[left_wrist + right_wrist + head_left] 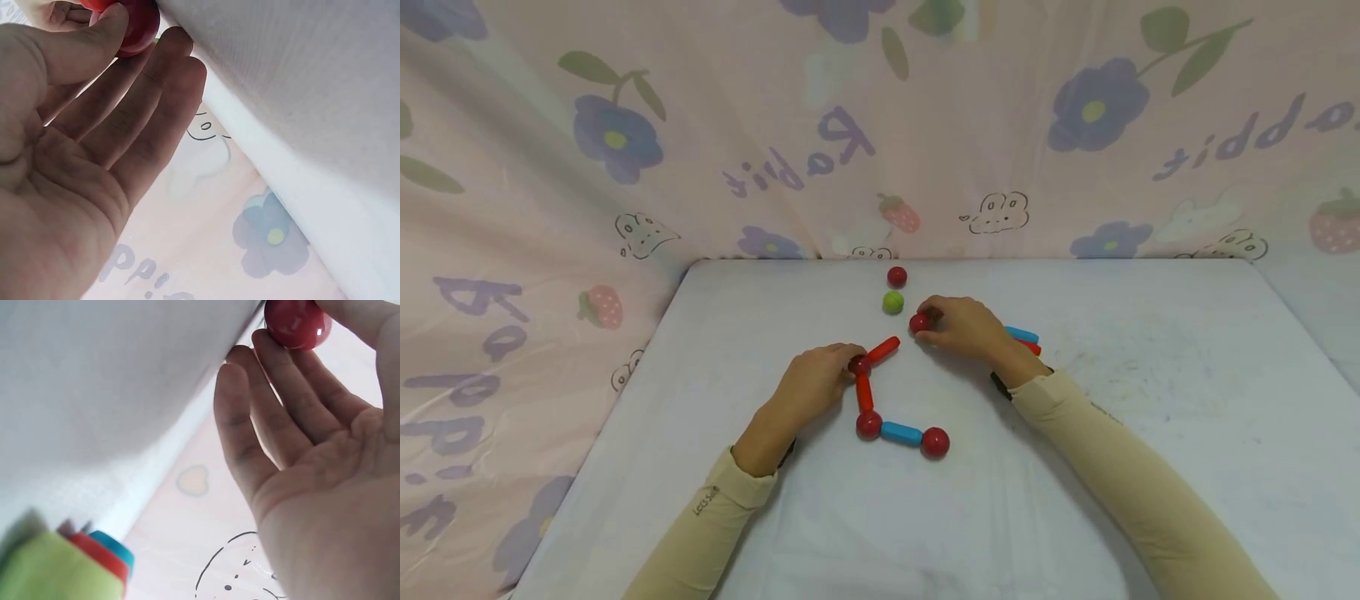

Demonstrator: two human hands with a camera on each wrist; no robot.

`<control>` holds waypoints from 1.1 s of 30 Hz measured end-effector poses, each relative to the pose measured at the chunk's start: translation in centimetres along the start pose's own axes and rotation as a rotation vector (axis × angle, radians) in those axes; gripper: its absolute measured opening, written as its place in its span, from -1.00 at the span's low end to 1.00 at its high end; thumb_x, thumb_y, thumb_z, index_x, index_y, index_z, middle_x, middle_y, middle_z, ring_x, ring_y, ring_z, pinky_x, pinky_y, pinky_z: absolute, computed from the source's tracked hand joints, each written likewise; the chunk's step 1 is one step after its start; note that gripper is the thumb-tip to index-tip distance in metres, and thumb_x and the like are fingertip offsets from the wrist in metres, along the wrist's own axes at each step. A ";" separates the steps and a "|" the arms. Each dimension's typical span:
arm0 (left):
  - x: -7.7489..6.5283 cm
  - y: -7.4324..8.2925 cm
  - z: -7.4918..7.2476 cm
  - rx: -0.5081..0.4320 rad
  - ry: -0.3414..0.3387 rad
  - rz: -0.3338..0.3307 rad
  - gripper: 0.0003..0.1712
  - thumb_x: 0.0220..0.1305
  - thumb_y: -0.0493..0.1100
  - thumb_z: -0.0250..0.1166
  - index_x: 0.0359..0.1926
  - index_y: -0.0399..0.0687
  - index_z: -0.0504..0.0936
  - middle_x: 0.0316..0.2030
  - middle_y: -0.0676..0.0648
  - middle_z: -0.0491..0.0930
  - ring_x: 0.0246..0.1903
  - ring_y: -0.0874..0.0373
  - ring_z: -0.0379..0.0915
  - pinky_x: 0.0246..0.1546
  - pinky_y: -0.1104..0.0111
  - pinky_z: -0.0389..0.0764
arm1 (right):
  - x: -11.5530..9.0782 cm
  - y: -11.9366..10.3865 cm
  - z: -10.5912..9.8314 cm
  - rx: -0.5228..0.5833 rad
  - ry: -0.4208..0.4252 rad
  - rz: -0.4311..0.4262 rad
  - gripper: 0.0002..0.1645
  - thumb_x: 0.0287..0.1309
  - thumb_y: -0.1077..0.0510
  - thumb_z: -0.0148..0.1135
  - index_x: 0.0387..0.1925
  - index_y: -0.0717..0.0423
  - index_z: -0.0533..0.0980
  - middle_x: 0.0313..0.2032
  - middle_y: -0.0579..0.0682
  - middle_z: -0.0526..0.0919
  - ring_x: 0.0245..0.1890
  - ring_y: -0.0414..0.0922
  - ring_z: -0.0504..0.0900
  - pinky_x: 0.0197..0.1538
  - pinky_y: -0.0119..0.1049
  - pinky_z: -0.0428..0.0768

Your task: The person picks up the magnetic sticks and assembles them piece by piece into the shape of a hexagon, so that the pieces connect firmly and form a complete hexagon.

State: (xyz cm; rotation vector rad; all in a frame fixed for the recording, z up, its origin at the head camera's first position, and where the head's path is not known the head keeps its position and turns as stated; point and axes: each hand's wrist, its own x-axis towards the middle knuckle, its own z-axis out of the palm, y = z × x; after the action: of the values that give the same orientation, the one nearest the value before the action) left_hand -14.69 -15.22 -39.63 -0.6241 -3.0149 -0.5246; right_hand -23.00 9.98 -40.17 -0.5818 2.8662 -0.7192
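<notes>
My left hand pinches a red ball that joins two red sticks in a chain. One red stick points up and right with a free end. The other red stick runs down to a second red ball, from which a blue stick leads to a third red ball. Between thumb and fingers, my right hand holds a loose red ball, a short gap away from the free stick end. This ball shows glossy in the right wrist view.
Farther back on the white table lie a green ball and another red ball. Partly behind the right forearm are a blue stick and a red one. A green piece lies beside them. A patterned curtain stands behind.
</notes>
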 end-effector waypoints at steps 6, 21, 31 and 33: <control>0.2 0.0 -0.2 0.012 0.014 0.020 -0.58 0.20 -0.34 0.39 0.09 -0.04 0.65 -0.06 -0.04 0.73 -0.13 0.06 0.67 -0.06 0.18 0.68 | -0.2 -0.3 -0.1 0.002 0.018 -0.007 -0.45 0.16 -0.09 0.40 0.14 -0.01 0.53 -0.02 -0.02 0.73 -0.03 -0.05 0.63 0.15 -0.07 0.57; 0.4 0.2 -0.3 0.019 -0.026 -0.023 -0.57 0.23 -0.32 0.37 0.13 -0.01 0.64 -0.01 -0.03 0.72 -0.08 0.06 0.66 0.00 0.14 0.67 | -0.3 -0.9 0.8 -0.018 -0.002 -0.079 -0.50 0.18 -0.10 0.37 0.11 -0.02 0.55 -0.08 -0.08 0.74 -0.08 -0.10 0.64 0.11 -0.09 0.60; 0.0 0.1 0.1 0.028 -0.036 -0.047 -0.54 0.23 -0.28 0.39 0.16 0.01 0.63 0.00 -0.01 0.72 -0.08 0.07 0.66 0.01 0.16 0.67 | -0.7 -1.3 1.2 -0.036 -0.003 -0.096 -0.51 0.17 -0.11 0.38 0.08 -0.03 0.57 -0.09 -0.09 0.74 -0.08 -0.12 0.65 0.12 -0.12 0.61; 0.0 0.1 0.1 0.027 -0.030 -0.044 -0.55 0.23 -0.28 0.38 0.16 0.00 0.63 0.00 -0.02 0.72 -0.08 0.06 0.66 0.01 0.16 0.67 | -0.6 -1.3 1.2 -0.041 0.003 -0.102 -0.52 0.18 -0.11 0.38 0.08 -0.04 0.57 -0.09 -0.10 0.74 -0.08 -0.12 0.66 0.12 -0.12 0.61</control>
State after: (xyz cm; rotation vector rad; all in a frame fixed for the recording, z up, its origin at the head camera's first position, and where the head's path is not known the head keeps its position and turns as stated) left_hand -14.66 -15.12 -39.68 -0.5706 -3.0651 -0.4796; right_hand -21.72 8.66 -40.62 -0.7377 2.8777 -0.6771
